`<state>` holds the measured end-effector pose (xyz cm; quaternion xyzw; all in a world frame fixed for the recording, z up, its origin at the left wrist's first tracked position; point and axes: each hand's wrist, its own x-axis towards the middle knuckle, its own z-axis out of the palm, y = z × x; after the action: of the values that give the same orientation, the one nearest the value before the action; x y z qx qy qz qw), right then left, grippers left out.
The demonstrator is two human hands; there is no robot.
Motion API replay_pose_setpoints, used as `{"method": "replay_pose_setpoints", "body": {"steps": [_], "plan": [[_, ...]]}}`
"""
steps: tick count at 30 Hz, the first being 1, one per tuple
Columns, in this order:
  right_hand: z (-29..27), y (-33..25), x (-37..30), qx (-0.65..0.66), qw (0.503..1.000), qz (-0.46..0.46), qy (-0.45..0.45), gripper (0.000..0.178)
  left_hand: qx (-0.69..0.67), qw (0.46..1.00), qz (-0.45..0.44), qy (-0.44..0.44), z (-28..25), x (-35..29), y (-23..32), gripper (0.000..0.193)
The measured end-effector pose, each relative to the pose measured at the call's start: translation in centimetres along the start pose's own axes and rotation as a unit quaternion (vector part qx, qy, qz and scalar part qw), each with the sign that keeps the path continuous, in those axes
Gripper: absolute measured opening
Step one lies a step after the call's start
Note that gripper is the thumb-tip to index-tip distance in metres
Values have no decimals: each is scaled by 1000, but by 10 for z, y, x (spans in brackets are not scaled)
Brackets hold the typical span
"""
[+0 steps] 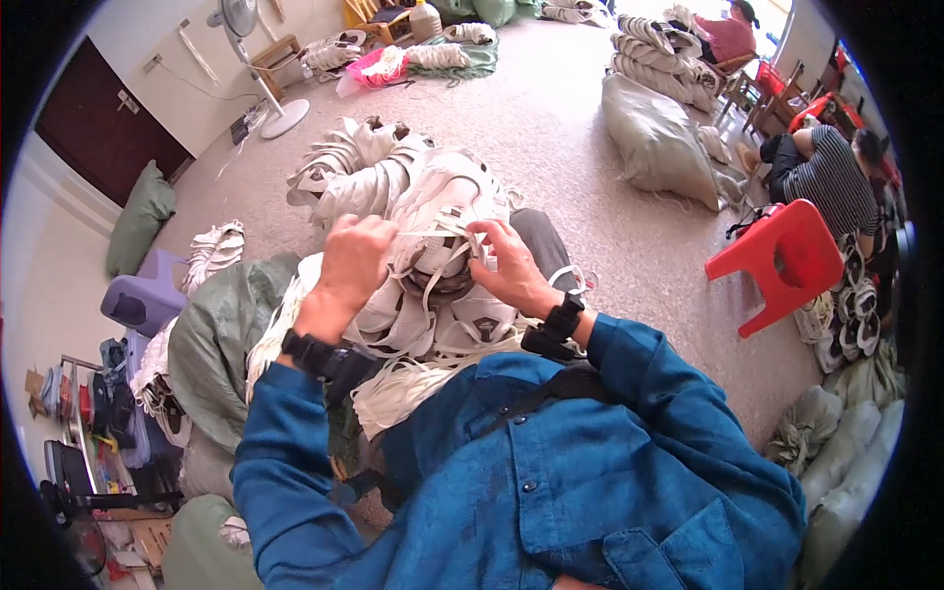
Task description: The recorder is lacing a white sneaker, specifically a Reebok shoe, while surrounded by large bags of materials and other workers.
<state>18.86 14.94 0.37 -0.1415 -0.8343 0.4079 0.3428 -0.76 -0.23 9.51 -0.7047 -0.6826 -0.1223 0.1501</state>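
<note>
A white sneaker (458, 179) lies in front of me with its opening toward my body. A flat white shoelace (421, 234) runs across the shoe between my two hands. My left hand (356, 261), left of the shoe, is closed on one part of the lace. At the shoe's right side my right hand (513, 267) pinches the lace by the eyelets. More white shoes (484, 321) lie under and nearer to me than this one. Across my lap spreads a bundle of loose white laces (395, 391). Both wrists wear black straps.
Rows of white shoes (359, 177) stand just beyond. A green sack (228, 329) and a purple stool (147, 295) are on my left. A red stool (782, 258), a stuffed sack (659, 138) and a bent-over person (831, 182) are on the right. A fan (285, 118) stands far left.
</note>
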Motion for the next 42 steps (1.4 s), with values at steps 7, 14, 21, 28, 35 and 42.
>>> {"method": "replay_pose_setpoints", "body": {"steps": [7, 14, 21, 28, 35, 42], "plan": [[6, -28, 27, -145, 976, -153, 62, 35, -19, 997, 51, 59, -41, 9, 44, 20], [-5, -7, 41, 356, 919, 124, 119, 18, -232, 972, -41, 16, -26, 10, 18, 17], [-37, 21, 48, 451, 853, 200, 170, 23, -322, 917, -234, -25, 7, -19, -40, 18], [-112, 36, 47, 482, 815, 206, 245, 21, -352, 914, -198, 49, 41, 6, -31, 18], [-127, 79, 7, 514, 806, 224, 189, 21, -181, 959, -209, 54, 50, 41, -3, 15], [-101, 66, -14, 225, 917, 317, 96, 32, -493, 811, -312, 49, 62, 40, -23, 13]]}}
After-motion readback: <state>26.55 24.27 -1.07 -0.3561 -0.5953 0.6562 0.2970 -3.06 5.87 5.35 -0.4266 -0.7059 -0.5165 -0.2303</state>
